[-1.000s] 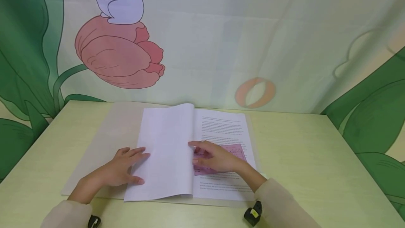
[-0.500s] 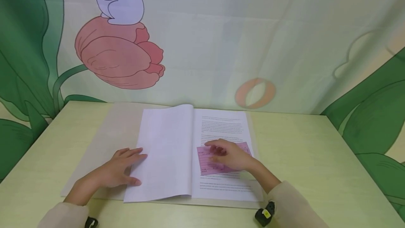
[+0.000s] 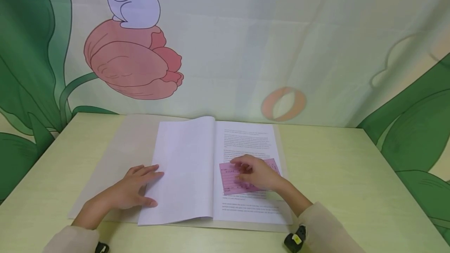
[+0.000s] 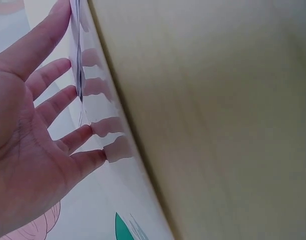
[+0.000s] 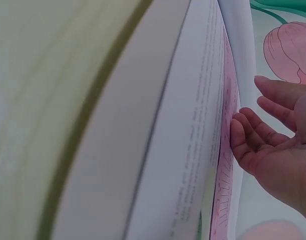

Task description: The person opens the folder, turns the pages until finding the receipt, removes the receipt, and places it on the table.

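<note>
A stack of white sheets lies spread on a greyish cover, with a blank turned leaf on the left and a printed page on the right. The person's left hand rests with spread fingers on the blank leaf's left edge. Across the printed page lies a pink printed slip, partly hidden by the right hand. In the right wrist view, the bent fingers meet the pink slip, while the thumb stands apart from them.
The pale yellow table extends on both sides of the sheets. A curtain printed with a tulip, a rabbit and green leaves hangs behind its far edge. A black wrist device sits by the right sleeve.
The right hand has moved right, away from the turned leaf's edge and onto the pink slip. The slip has shifted slightly right, showing its left end. The left hand has barely moved.
</note>
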### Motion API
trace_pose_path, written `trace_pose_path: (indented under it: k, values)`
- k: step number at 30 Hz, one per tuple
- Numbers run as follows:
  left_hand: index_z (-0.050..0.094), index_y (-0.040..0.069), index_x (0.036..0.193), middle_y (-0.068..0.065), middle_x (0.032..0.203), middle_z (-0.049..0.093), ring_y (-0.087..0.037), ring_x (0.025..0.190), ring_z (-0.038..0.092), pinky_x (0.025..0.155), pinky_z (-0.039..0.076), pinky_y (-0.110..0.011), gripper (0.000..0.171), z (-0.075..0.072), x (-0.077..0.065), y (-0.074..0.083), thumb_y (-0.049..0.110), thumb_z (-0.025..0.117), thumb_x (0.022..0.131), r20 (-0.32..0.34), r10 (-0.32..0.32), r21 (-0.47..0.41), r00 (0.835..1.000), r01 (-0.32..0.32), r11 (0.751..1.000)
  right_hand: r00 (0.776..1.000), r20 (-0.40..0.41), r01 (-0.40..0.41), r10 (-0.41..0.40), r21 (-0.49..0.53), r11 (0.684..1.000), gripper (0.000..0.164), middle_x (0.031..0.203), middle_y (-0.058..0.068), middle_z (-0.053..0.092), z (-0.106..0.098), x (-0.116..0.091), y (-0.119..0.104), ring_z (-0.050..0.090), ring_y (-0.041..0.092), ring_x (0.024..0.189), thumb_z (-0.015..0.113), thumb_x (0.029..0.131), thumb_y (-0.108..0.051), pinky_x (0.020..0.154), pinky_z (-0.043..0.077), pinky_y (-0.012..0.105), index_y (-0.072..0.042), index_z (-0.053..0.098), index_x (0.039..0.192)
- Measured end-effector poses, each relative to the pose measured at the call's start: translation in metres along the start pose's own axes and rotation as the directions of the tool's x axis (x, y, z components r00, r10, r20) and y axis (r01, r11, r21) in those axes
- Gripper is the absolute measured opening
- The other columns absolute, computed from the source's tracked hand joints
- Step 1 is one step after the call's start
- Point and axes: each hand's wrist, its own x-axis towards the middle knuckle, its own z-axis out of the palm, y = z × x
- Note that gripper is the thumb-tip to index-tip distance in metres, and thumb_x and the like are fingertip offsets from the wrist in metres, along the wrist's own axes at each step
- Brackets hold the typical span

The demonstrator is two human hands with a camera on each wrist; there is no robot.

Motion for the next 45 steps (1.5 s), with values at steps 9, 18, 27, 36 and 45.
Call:
trace_pose_path:
  k: [9,18,27,36,45]
  values:
    - [0.047,0.0,0.13,-0.024,0.139,0.032,-0.055,0.122,0.017,0.092,0.021,-0.067,0.076,0.001,-0.001,0.002,0.038,0.074,0.071,-0.015,0.017,0.006,1.0,-0.017,1.0,1.0,-0.026,0.009,-0.008,0.042,0.999,0.038,0.104,0.012,0.059,-0.007,0.0,-0.004,0.056,0.023,0.09,0.067,0.082,-0.004,0.081,0.046,0.034,-0.001,0.057,0.118]
    - [0.047,0.001,0.131,-0.023,0.14,0.032,-0.054,0.122,0.017,0.092,0.021,-0.067,0.076,0.002,-0.001,0.001,0.038,0.075,0.071,-0.012,0.0,0.006,1.0,0.0,1.0,0.996,-0.07,0.062,-0.06,0.035,0.997,0.038,0.102,0.016,0.058,-0.031,-0.007,-0.009,0.057,0.024,0.088,0.063,0.08,0.005,0.078,0.048,0.034,0.003,0.056,0.117]
    - [0.046,0.002,0.131,-0.023,0.14,0.031,-0.055,0.122,0.017,0.092,0.021,-0.067,0.077,0.002,0.0,0.001,0.04,0.074,0.07,-0.005,0.0,0.011,1.0,0.0,1.0,1.0,-0.014,0.028,-0.028,-0.007,1.0,0.039,0.109,0.018,0.057,-0.061,-0.018,-0.012,0.054,0.032,0.095,0.064,0.082,-0.001,0.083,0.045,0.041,0.0,0.054,0.12]
    - [0.046,0.001,0.131,-0.023,0.14,0.031,-0.054,0.122,0.017,0.092,0.02,-0.067,0.077,0.002,-0.001,-0.001,0.041,0.073,0.071,-0.009,0.007,0.012,1.0,-0.006,1.0,0.996,-0.013,-0.085,0.084,-0.079,0.993,0.045,0.119,0.018,0.053,-0.08,-0.032,0.007,0.049,0.032,0.104,0.067,0.082,-0.008,0.09,0.04,0.047,0.0,0.052,0.123]
    - [0.046,0.001,0.132,-0.022,0.141,0.031,-0.053,0.123,0.016,0.092,0.02,-0.067,0.078,0.001,-0.001,-0.001,0.043,0.073,0.071,-0.009,0.006,-0.001,1.0,-0.006,1.0,0.992,-0.048,-0.117,0.112,-0.109,0.987,0.051,0.121,0.018,0.052,-0.079,-0.039,0.025,0.047,0.032,0.106,0.071,0.079,-0.01,0.092,0.037,0.048,0.003,0.051,0.123]
